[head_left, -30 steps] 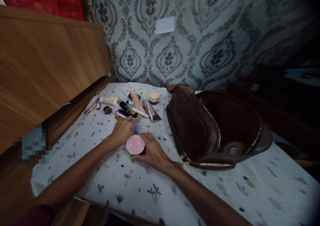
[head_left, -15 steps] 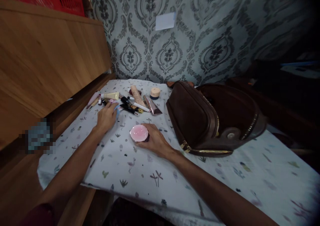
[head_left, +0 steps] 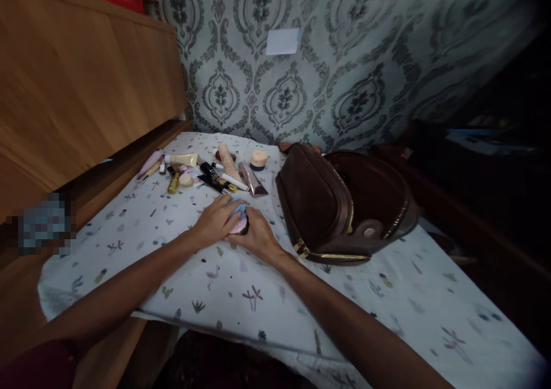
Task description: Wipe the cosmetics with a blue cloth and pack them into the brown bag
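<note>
In the head view my right hand [head_left: 263,238] is wrapped round the side of a round pink-topped cosmetic jar [head_left: 241,228], low over the tablecloth. My left hand [head_left: 212,219] presses a light-blue cloth [head_left: 239,208] onto the jar's top, so most of the top is hidden. Both hands are closed and meet at the jar. Just beyond them lie a black tube [head_left: 212,183], a white pen-like stick [head_left: 235,181] and a metallic pink tube [head_left: 253,180]. A small gold bottle [head_left: 173,183] and a round cream-coloured piece [head_left: 186,180] are farther left.
A brown bag [head_left: 316,205] with gold zips stands unzipped on the right of the patterned tablecloth [head_left: 224,297]. At the back are a beige tube [head_left: 228,162], a cream-lidded jar [head_left: 259,160] and a yellow tube [head_left: 181,159]. A wooden cabinet [head_left: 90,73] borders the left side.
My left hand has come right from the cosmetics pile with the blue cloth and laid it on the pink jar. My right hand still holds the jar, now shifted slightly left.
</note>
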`<control>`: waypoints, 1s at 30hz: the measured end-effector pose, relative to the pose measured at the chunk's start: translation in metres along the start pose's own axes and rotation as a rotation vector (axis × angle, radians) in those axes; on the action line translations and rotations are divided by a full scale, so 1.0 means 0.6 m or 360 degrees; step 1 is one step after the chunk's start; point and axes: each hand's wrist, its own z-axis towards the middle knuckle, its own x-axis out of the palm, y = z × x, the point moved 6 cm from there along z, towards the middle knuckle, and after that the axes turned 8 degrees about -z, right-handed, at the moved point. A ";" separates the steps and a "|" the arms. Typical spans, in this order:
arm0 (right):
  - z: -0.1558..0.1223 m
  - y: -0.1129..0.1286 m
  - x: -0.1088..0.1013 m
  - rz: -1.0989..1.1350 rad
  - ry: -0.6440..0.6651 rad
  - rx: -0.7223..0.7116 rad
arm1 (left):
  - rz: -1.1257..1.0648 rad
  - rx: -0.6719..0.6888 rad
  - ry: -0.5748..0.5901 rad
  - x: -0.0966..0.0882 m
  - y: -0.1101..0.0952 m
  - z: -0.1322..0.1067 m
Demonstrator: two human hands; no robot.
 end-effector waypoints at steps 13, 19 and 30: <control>-0.001 0.000 -0.006 0.0113 0.0021 0.0009 | -0.0770 -0.0363 -0.0082 -0.012 0.050 0.008; -0.001 0.000 -0.006 0.0143 0.0006 0.0004 | -0.0548 -0.0073 -0.0079 -0.022 0.020 0.009; 0.001 0.001 -0.009 0.0111 0.0064 0.0095 | -0.0550 0.0273 0.0133 -0.038 -0.002 0.009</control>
